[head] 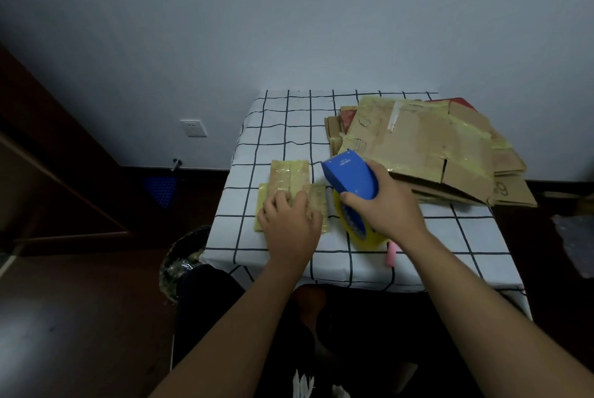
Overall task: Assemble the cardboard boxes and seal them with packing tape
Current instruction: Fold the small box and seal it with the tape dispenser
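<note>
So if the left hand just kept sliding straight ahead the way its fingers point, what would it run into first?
Nothing but the small taped cardboard box its left hand already presses on; beyond that, only bare checked tablecloth up to the wall, as far as this view shows.

Probably a home room: checked tablecloth [283,127], wall socket [193,128], dark wooden floor [80,317].
</note>
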